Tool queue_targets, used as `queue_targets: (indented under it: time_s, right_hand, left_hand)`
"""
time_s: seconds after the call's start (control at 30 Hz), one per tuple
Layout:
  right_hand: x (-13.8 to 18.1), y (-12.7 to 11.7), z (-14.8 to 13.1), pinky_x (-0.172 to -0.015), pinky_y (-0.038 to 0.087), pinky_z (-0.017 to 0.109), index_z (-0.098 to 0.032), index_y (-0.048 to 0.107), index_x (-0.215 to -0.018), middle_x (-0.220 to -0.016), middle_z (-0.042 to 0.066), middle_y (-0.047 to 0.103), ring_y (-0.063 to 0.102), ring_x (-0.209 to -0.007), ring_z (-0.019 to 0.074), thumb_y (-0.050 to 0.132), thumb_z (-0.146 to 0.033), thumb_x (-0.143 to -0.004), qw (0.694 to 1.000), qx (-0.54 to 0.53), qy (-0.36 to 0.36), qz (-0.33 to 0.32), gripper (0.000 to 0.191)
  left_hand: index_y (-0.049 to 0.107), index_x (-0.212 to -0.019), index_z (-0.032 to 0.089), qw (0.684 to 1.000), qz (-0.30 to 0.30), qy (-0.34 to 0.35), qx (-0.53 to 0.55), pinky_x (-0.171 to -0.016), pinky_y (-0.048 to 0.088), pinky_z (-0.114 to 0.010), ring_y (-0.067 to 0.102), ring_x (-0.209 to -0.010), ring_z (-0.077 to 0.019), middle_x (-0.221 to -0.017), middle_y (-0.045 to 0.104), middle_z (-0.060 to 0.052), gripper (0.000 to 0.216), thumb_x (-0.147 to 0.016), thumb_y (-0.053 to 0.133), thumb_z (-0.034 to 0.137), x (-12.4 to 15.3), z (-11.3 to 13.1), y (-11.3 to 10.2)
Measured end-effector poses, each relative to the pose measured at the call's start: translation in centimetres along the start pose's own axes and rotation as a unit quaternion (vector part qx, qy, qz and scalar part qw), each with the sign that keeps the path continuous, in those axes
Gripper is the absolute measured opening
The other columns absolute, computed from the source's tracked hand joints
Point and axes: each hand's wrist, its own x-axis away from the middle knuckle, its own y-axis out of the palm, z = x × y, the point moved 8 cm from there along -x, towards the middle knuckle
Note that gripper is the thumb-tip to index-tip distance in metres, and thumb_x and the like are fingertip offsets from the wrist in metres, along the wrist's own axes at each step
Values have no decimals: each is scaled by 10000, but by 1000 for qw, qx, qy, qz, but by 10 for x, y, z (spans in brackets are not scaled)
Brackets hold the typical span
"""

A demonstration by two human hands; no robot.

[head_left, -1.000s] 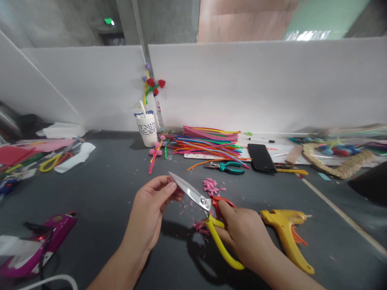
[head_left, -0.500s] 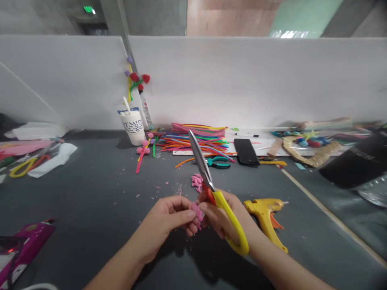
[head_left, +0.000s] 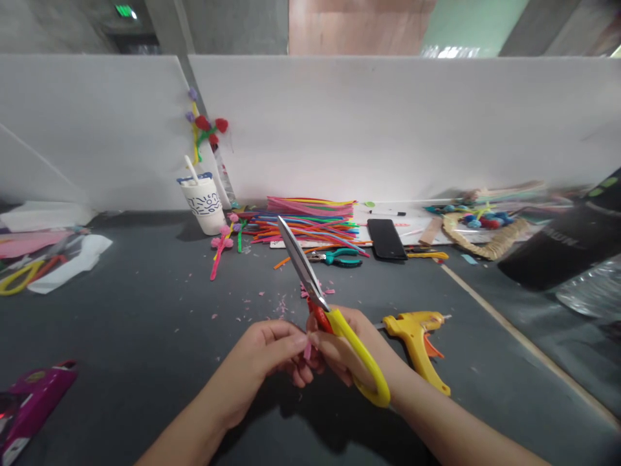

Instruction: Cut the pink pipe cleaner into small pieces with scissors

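Pink fuzzy piece (head_left: 307, 351) sits at lower center of frame, pinched between the fingertips. Left hand (head_left: 272, 353) is closed on it, thumb against fingers. Right hand (head_left: 349, 343) is wrapped around the scissors (head_left: 319, 301) at the handles, blades looking closed and pointing to upper left; its thumb and fingertip also meet at the pink piece.

Handling, my read: pink piece should be very light, soft pile, likely a bit springy if there's wire inside. Not slippery, but easy to drop or shed at that size. Best hold is a fingertip pinch at the ends, light pressure. Scissors look stiff and the heavier of the two, metal blades; grip the yellow and orange loops, keep clear of the tips.

Counts: hands 2. Pink piece in fingers: 1 visible, more could be hidden. Scissors in hand: 1. Pink clippings (head_left: 330, 291) behind the blades: several, partly covered, can't count. Pliers (head_left: 339, 253): 1, center. Phone (head_left: 386, 239): 1, right of center. Glue guns: 2, yellow one (head_left: 414, 330) lower right, magenta one (head_left: 41, 401) lower left. Cup (head_left: 204, 206): 1, left of center. Pipe cleaners (head_left: 310, 223): one heap, too many to count.
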Motion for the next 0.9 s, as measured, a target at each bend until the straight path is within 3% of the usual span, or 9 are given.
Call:
queue_targets:
  time_s: [0.27, 0.53, 0.7, 0.9]
  right_hand:
    - [0, -3, -5, -296, 251, 136, -183, 454, -629, -428, -89, 461, 339, -301, 28, 442, -257, -720, 999, 50, -7, 10, 118]
    - [-1, -3, -8, -298, 263, 149, -182, 488, -685, -400, -95, 452, 345, -282, 39, 450, -281, -702, 999, 50, -14, 10, 107]
    - [-2, -9, -2, -301, 273, 149, -178, 515, -715, -413, -92, 451, 340, -290, 39, 465, -284, -730, 998, 41, -21, 30, 118]
    - [-5, -8, 3, -286, 256, 133, -180, 469, -673, -448, -85, 457, 341, -296, 29, 529, -245, -704, 999, 26, -21, 27, 94]
  left_hand:
    - [626, -675, 117, 999, -24, -30, 38, -514, 428, -209, 543, -511, -102, -632, 613, -44, 69, -680, 619, 185, 1, -4, 2]
    - [632, -668, 129, 999, -15, -29, 40, -507, 415, -206, 526, -504, -94, -621, 595, -25, 106, -687, 626, 233, 0, -4, 3]
    - [586, -620, 148, 996, 51, 42, -56, -524, 390, -200, 494, -525, -91, -578, 565, 8, 117, -703, 607, 229, 0, 8, -8]
    - [576, -615, 157, 970, 112, 85, -196, -536, 370, -200, 485, -558, -98, -585, 547, 19, 98, -704, 589, 197, 4, 17, -14]
